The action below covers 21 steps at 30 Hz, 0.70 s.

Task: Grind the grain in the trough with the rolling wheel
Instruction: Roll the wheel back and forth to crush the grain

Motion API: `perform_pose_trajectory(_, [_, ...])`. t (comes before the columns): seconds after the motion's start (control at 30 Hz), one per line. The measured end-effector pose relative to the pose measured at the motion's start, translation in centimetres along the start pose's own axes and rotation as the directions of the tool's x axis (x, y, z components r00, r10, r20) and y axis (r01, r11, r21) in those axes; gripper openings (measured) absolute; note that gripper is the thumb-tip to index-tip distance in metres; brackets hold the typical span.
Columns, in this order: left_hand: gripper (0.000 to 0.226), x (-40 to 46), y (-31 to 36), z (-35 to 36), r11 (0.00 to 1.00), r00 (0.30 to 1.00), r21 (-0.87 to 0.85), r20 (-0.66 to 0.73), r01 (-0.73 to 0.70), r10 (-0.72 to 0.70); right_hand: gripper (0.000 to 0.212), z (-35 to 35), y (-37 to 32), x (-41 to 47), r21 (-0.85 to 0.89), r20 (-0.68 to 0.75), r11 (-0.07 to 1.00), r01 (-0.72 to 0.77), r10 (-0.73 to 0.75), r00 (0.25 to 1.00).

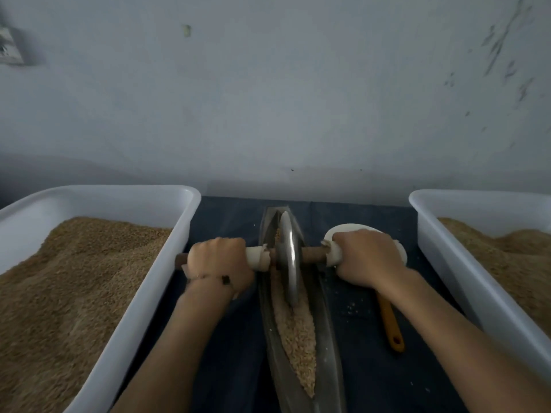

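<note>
A long narrow metal trough (329, 329) runs from near me toward the wall, in the middle of the view. Pale grain (298, 335) lies along its groove. A metal rolling wheel (289, 257) stands upright in the far half of the trough on a wooden axle wrapped in white at both ends. My left hand (219, 263) grips the left end of the axle. My right hand (365, 257) grips the right end. The grain under the wheel is partly hidden by it.
A white plastic tub (167, 263) heaped with brown grain stands on the left, and a second white tub (438, 263) with grain on the right. A white scoop with an orange handle (389, 323) lies right of the trough on dark blue cloth (232, 216). A pale wall rises just behind.
</note>
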<state>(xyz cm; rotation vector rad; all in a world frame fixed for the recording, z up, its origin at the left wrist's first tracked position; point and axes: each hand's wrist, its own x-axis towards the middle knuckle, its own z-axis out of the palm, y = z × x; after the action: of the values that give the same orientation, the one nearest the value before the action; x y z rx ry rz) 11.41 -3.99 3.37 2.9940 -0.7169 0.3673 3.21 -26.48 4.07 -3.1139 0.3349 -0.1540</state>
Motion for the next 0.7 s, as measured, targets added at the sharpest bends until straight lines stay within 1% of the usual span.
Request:
perform_pose_trajectory(0.07, [0.015, 2.6, -0.3, -0.2, 0.999, 0.993, -0.046, 0.116, 0.022, -0.016, 0.006, -1.4, 0.3, 2.9, 0.018, 0.185, 1.0, -0.009, 0.005, 0.983])
perform_pose_trajectory(0.1, [0.015, 3.9, -0.4, -0.5, 0.997, 0.983, -0.062, 0.181, 0.041, -0.029, 0.01, -2.1, 0.4, 4.3, 0.027, 0.267, 0.999, -0.034, 0.026, 0.963])
perform_pose_trajectory(0.17, [0.016, 6.0, -0.9, -1.2, 0.991, 0.937, -0.092, 0.345, 0.095, -0.058, 0.018, -3.2, 0.1, 6.5, 0.045, 0.389, 0.995, -0.087, 0.063, 0.919])
perform_pose_trajectory(0.23, [0.017, 7.2, -1.3, -1.7, 0.984, 0.879, -0.12, 0.474, 0.13, -0.058, 0.016, -3.8, -0.2, 7.8, 0.051, 0.458, 0.993, -0.106, 0.071, 0.886])
perform_pose_trajectory(0.27, [0.017, 7.4, -1.4, -1.7, 0.981, 0.87, -0.134, 0.49, 0.14, -0.057, 0.013, -4.0, -0.4, 8.1, 0.044, 0.453, 0.993, -0.107, 0.076, 0.888])
perform_pose_trajectory(0.3, [0.016, 7.2, -1.5, -1.4, 0.977, 0.878, -0.151, 0.475, 0.15, -0.062, 0.012, -4.1, -0.5, 7.9, 0.031, 0.423, 0.994, -0.102, 0.079, 0.903])
perform_pose_trajectory(0.33, [0.015, 6.7, -1.5, -1.1, 0.972, 0.898, -0.17, 0.433, 0.162, -0.074, 0.012, -4.0, -0.7, 7.4, 0.01, 0.364, 0.996, -0.084, 0.075, 0.928])
perform_pose_trajectory(0.37, [0.013, 5.6, -1.4, -0.6, 0.968, 0.928, -0.18, 0.361, 0.172, -0.098, 0.013, -3.8, -0.7, 6.5, -0.023, 0.275, 0.998, -0.055, 0.059, 0.96])
perform_pose_trajectory(0.4, [0.013, 4.2, -1.1, 0.0, 0.972, 0.963, -0.173, 0.243, 0.159, -0.114, 0.012, -3.2, -0.9, 5.3, -0.071, 0.152, 0.997, -0.014, 0.025, 0.988])
perform_pose_trajectory(0.43, [0.015, 2.5, -0.9, 0.7, 0.982, 0.991, -0.148, 0.078, 0.117, -0.107, 0.012, -2.2, -1.0, 3.8, -0.12, -0.007, 0.992, 0.025, -0.026, 1.0])
perform_pose_trajectory(0.47, [0.019, 0.6, -0.6, 1.4, 0.99, 0.992, -0.125, -0.104, 0.06, -0.073, 0.015, -0.9, -1.1, 2.2, -0.167, -0.182, 0.985, 0.052, -0.083, 0.98])
perform_pose_trajectory(0.5, [0.022, -1.2, -0.3, 2.1, 0.993, 0.964, -0.115, -0.264, -0.009, -0.022, 0.02, 0.5, -1.1, 0.5, -0.188, -0.337, 0.98, 0.064, -0.125, 0.933])
perform_pose_trajectory(0.53, [0.022, -2.7, 0.1, 2.6, 0.994, 0.911, -0.088, -0.412, -0.069, 0.026, 0.022, 1.9, -0.9, -1.1, -0.162, -0.492, 0.984, 0.074, -0.145, 0.858])
perform_pose_trajectory(0.57, [0.018, -3.9, 0.4, 3.1, 0.994, 0.846, -0.044, -0.53, -0.098, 0.06, 0.022, 3.1, -0.7, -2.4, -0.138, -0.624, 0.987, 0.083, -0.152, 0.766])
perform_pose_trajectory(0.6, [0.012, -4.8, 0.5, 3.4, 0.995, 0.795, -0.006, -0.602, -0.099, 0.075, 0.021, 4.1, -0.5, -3.6, -0.128, -0.706, 0.988, 0.089, -0.154, 0.691])
perform_pose_trajectory(0.63, [0.008, -5.5, 0.6, 3.5, 0.996, 0.757, 0.019, -0.648, -0.09, 0.081, 0.02, 4.6, -0.3, -4.3, -0.141, -0.746, 0.986, 0.093, -0.167, 0.645])
perform_pose_trajectory(0.67, [0.007, -5.8, 0.6, 3.5, 0.996, 0.739, 0.025, -0.669, -0.084, 0.079, 0.019, 4.8, -0.1, -4.6, -0.16, -0.759, 0.982, 0.101, -0.188, 0.623])
perform_pose_trajectory(0.7, [0.007, -5.8, 0.5, 3.7, 0.996, 0.742, 0.021, -0.666, -0.086, 0.078, 0.019, 4.6, -0.1, -4.5, -0.173, -0.757, 0.978, 0.117, -0.208, 0.62])
